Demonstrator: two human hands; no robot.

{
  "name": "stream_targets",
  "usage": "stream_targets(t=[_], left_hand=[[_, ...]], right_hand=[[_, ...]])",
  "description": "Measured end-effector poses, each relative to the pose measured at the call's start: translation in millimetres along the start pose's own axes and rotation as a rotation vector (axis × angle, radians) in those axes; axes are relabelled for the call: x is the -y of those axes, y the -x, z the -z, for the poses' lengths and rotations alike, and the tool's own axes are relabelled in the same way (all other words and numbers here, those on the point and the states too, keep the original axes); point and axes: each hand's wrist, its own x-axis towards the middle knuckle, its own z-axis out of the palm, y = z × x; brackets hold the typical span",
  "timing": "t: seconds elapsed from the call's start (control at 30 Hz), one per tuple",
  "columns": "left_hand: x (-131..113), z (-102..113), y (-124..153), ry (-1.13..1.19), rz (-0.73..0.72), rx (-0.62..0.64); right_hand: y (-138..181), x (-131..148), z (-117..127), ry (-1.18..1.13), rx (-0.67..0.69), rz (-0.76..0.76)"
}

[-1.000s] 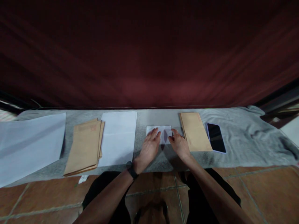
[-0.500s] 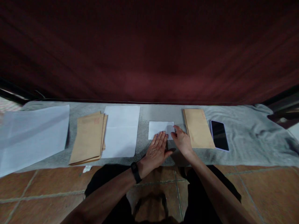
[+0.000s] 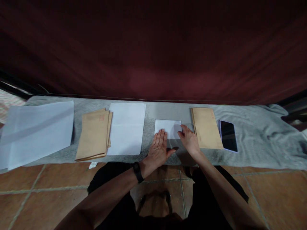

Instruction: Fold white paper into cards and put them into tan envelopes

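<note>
A white sheet of paper (image 3: 172, 126), folded into a small rectangle, lies on the grey cloth in front of me. My left hand (image 3: 158, 147) is flat on its lower left part, fingers stretched out and thumb spread to the right. At the paper's right edge is my right hand (image 3: 190, 140), its thumb and index finger apart and the other fingers partly hidden. Right beside that hand lies a stack of brown envelopes (image 3: 208, 129). To the left of my left hand are flat white sheets (image 3: 126, 134) with a crease across them.
More brown envelopes (image 3: 93, 134) overlap the white sheets' left side. Larger white paper (image 3: 40, 131) lies at far left, partly over the front edge. A phone (image 3: 228, 135) rests at right on the grey cloth (image 3: 263, 137). Behind hangs a dark red curtain (image 3: 153, 80).
My left hand has slid a little leftward over the folded paper, uncovering more of its middle. My right hand stays at the right edge. The whole view has shifted slightly.
</note>
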Motion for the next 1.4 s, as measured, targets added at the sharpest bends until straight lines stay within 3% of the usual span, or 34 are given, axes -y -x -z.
stream_targets(t=[0.33,0.47,0.6,0.83,1.4], left_hand=[[4,4,6,0.003,0.068,0.000],[4,3,6,0.019,0.069,-0.021],[4,1,5,0.011,0.079,-0.033],[7,-3,8,-0.030,0.050,-0.033],[19,0,8,-0.060,0.112,-0.099]], right_hand=[[1,0,0,0.052,0.000,-0.004],[6,3,0,0.108,-0.083,0.037],[17,12,-7,0.035,-0.150,0.233],[50,28,-42,0.000,-0.038,0.546],[59,-5,-46,0.186,-0.220,0.381]])
